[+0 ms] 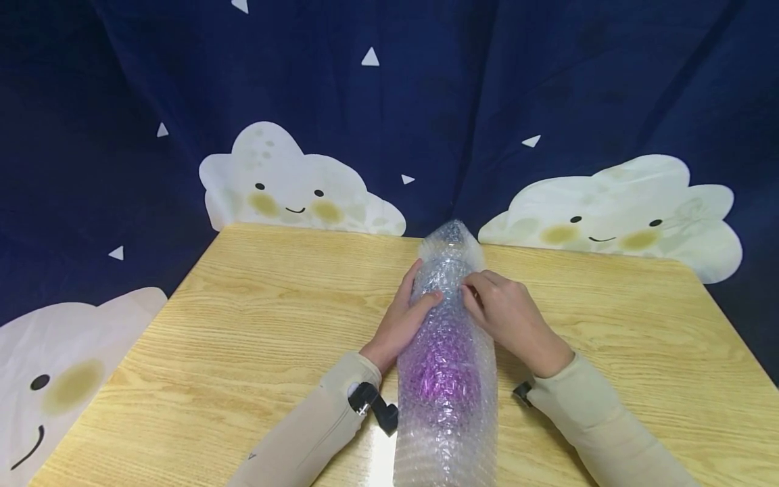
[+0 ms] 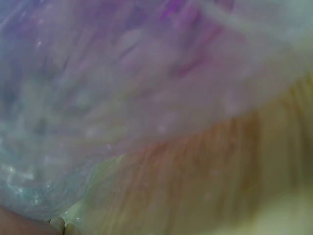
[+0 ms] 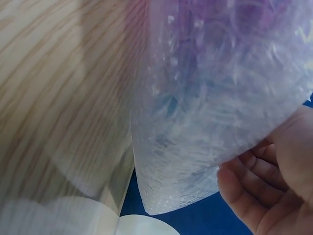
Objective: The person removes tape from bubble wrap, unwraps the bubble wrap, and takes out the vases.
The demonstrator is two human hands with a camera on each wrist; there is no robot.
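A long bundle in clear bubble wrap point(image 1: 447, 412) lies lengthwise before me, its narrow end toward the far table edge. Purple shows through its middle and silvery blue nearer the far end; the wrap blurs what is inside. My left hand point(image 1: 402, 321) grips the bundle's left side, thumb on top and fingers along the flank. On the other side, my right hand point(image 1: 508, 318) pinches the bubble wrap between thumb and curled fingers. The right wrist view shows those fingers point(image 3: 244, 183) at the edge of the wrap. In the left wrist view the bundle point(image 2: 122, 78) fills most of the picture, blurred.
The bundle lies on a light wood-grain table point(image 1: 274, 297). Behind it hangs a dark blue curtain point(image 1: 426, 88) with white triangles and smiling clouds point(image 1: 292, 182). Small black devices sit at both wrists, the left one point(image 1: 383, 412) close beside the bundle.
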